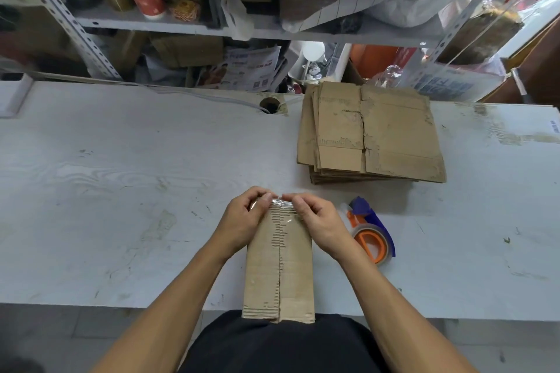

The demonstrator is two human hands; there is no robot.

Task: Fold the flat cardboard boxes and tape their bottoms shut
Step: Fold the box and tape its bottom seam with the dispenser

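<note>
A folded brown cardboard box stands at the table's front edge with its closed bottom flaps facing up, leaning against my body. Clear tape runs along the flap seam and over the far edge. My left hand and my right hand both have curled fingers on the far end of the box, pinching the tape there. An orange and blue tape dispenser lies on the table just right of my right hand. A stack of flat cardboard boxes sits farther back on the right.
The worn white table has a cable hole at its back edge with a cable leading left. Behind it stand metal shelves crowded with cardboard, bags, a red tube and tape rolls.
</note>
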